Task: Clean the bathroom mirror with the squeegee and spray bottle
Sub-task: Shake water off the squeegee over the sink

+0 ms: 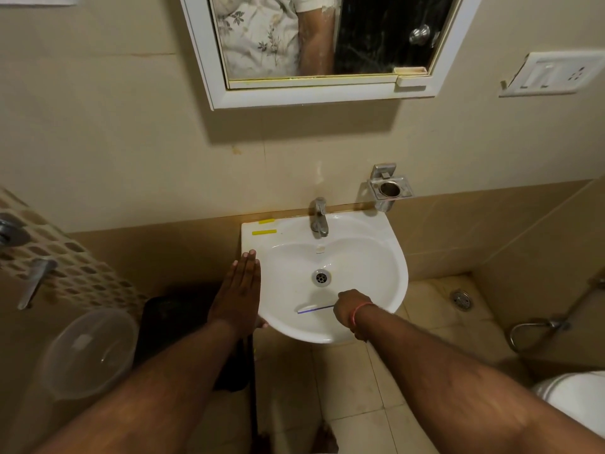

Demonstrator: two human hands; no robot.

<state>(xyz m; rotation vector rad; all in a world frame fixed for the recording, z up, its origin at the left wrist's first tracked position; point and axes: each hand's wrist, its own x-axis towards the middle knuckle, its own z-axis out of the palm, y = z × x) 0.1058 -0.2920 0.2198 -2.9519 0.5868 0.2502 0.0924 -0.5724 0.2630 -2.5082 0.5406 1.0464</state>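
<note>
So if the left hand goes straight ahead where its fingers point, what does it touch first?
Probably the yellow strips on the sink ledge, then the wall. The left hand lies flat on the sink's left rim, fingers pointing there.

A clear plastic bucket stands left of the white sink.

mirror above sink, tap behind basin

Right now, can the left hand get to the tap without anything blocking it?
Probably yes. The left hand lies flat and empty on the sink's left rim, and nothing stands between it and the tap; only two small yellow strips lie on the rim.
</note>
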